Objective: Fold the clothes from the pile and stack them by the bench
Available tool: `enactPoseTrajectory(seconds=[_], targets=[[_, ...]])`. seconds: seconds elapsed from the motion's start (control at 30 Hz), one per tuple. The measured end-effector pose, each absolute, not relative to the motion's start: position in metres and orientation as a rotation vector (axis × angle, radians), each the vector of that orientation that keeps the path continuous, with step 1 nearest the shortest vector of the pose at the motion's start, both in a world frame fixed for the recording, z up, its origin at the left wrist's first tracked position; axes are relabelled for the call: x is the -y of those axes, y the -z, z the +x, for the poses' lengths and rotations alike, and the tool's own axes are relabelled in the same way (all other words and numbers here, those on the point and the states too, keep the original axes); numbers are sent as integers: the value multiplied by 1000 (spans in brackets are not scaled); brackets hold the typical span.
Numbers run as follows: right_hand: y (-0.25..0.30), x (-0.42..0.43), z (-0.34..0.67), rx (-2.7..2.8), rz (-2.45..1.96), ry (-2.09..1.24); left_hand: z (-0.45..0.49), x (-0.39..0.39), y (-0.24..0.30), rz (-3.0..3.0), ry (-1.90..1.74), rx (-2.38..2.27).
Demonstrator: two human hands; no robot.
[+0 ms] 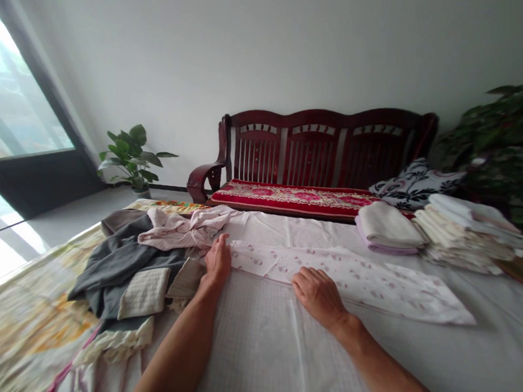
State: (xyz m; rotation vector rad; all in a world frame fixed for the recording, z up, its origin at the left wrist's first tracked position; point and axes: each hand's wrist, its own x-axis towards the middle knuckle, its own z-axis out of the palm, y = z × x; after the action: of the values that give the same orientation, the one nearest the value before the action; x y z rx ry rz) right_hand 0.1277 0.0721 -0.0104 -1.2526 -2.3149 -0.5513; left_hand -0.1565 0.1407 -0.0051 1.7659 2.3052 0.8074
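Observation:
A long white cloth with small pink print (368, 284) lies folded into a strip across the white sheet-covered table (265, 353). My left hand (218, 261) rests flat on the strip's left end, fingers stretched out and together. My right hand (318, 294) lies palm down on the strip's near edge around its middle, fingers curled slightly onto the fabric. Neither hand lifts the cloth.
A heap of unfolded laundry, grey (117, 268), pink (178, 230) and cream pieces (145, 293), lies to the left. Folded stacks (388, 228) (468, 231) sit at the right. Behind stand a red wooden bench (312, 156), a patterned cushion (412, 187) and potted plants (132, 158).

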Motion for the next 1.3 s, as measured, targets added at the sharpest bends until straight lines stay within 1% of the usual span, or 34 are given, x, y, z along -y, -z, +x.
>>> enactPoseTrajectory(seconds=[0.27,0.53,0.6,0.67,0.73,0.8,0.9,0.97,1.17,1.3], targets=[[11,-73,131,2364,-1196,522,-157,-142,4,1738,-719,-2345],[9,-70,132,2405,-1194,441,-155,-137,-1,1781,-552,-2403],[8,-68,131,2407,-1202,398,-155,-135,-2,1846,-553,-2443],[7,-66,131,2411,-1209,360,-150,-134,-4,1972,-627,-2462],[6,-65,130,2414,-1219,334,-139,-134,-6,2132,-759,-2352],[6,-64,130,2415,-1230,324,-122,-132,-7,2283,-853,-2076],[5,-62,130,2427,-1237,315,-91,-130,-2,2452,-847,-1624],[4,-59,131,2440,-1231,295,-76,-128,6,2545,-773,-1461],[-2,-58,142,2441,-1222,99,-68,-124,32,2703,-483,-1447],[-11,-96,182,2147,-1501,-60,-70,-122,35,2732,-400,-1470]])
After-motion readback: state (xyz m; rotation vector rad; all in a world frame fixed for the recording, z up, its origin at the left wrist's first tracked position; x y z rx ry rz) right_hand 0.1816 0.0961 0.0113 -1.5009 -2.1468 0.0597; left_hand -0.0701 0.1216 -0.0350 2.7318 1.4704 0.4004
